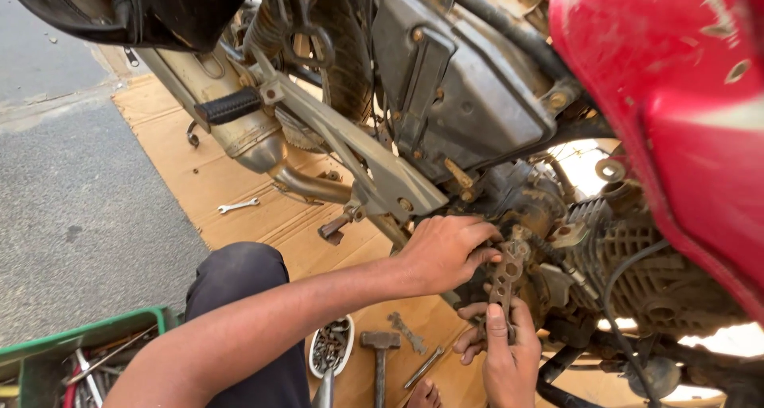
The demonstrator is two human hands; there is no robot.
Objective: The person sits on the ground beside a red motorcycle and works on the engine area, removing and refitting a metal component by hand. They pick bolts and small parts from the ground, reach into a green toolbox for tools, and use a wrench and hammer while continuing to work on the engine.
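A motorcycle stands over me with its engine [637, 273] and red fuel tank [676, 97] at the right. My left hand [447, 251] reaches across to the engine's side, fingertips on a rusty fitting. My right hand [503, 352] grips the lower end of a flat multi-hole wrench [504, 279], whose upper end sits on that fitting. My knee in dark trousers [239, 273] is bent below my left arm.
Cardboard [191, 169] covers the ground under the bike, beside grey asphalt. On it lie a small spanner [239, 206], a hammer [380, 352], another wrench [407, 332], a rod [423, 367] and a bowl of bolts [330, 346]. A green tool crate [79, 360] sits at lower left. The exhaust pipe [255, 137] and footpeg [229, 105] hang above.
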